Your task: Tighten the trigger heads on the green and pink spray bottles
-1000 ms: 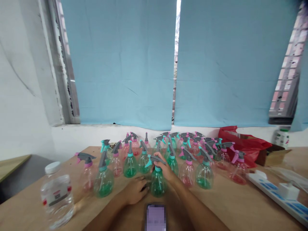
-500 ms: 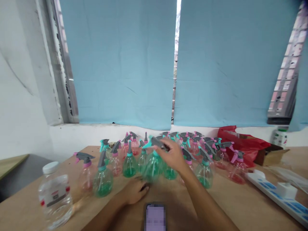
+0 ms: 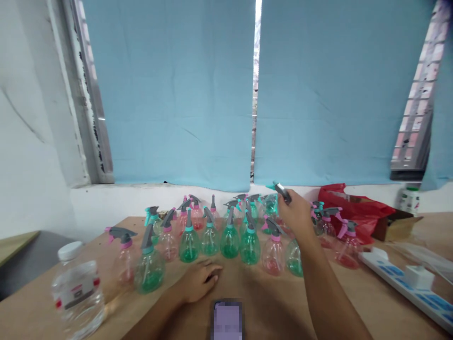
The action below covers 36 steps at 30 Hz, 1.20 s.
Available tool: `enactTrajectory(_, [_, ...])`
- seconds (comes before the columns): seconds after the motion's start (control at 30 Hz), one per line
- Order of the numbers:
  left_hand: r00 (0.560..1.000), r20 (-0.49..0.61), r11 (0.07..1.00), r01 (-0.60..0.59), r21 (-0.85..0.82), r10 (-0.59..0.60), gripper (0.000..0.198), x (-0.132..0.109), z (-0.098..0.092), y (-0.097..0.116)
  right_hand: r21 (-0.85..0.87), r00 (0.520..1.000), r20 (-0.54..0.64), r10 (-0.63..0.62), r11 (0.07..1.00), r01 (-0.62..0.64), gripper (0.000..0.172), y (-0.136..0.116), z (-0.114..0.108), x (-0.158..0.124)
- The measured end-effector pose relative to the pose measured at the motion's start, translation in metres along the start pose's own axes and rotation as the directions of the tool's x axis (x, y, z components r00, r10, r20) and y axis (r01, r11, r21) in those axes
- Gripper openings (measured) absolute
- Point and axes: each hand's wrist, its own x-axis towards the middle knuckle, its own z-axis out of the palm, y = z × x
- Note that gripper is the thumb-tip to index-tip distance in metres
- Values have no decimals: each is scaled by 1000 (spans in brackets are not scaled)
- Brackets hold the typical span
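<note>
My right hand (image 3: 295, 210) grips a spray bottle (image 3: 282, 191) by its grey trigger head, above the back rows on the right. Its nozzle is teal; my fingers and nearby bottles partly hide the rest. My left hand (image 3: 198, 281) lies on the brown table (image 3: 262, 302), holding nothing, thumb and fingers apart. Beyond it stand a green spray bottle (image 3: 189, 245) and another green spray bottle (image 3: 230, 242), both upright. A pink spray bottle (image 3: 272, 257) stands below my right wrist. Several more pink and green ones stand in rows behind, with grey heads.
A water bottle (image 3: 78, 293) stands at the left front. A phone (image 3: 227, 321) lies at the near edge. On the right are a white power strip (image 3: 406, 283), a red plastic bag (image 3: 354, 212) and an open cardboard box (image 3: 399, 226). A curtained window rises behind.
My right hand has carried the spray bottle right and farther back, away from the front row. My left hand stays on the table, nearly in place.
</note>
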Motion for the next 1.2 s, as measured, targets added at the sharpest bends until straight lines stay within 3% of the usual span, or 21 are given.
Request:
enactTrajectory(0.1, [1000,-10,1000,-12,3,12,39,1,2,-2,-119,993,101,63,992,-50,24,5,14,0])
enactTrajectory(0.4, [999,-29,999,-46,10,46,38,0,4,-4,-298,966,224,131,953,-61,33,25,40,-2])
enactTrajectory(0.97, [1000,-15,1000,-23,14,23,38,-1,-1,3,-287,924,359,131,958,-25,20,48,60,-8])
enactTrajectory(1.2, [1000,-14,1000,-23,1,23,38,0,0,1,-262,911,391,129,965,-24,29,42,54,-6])
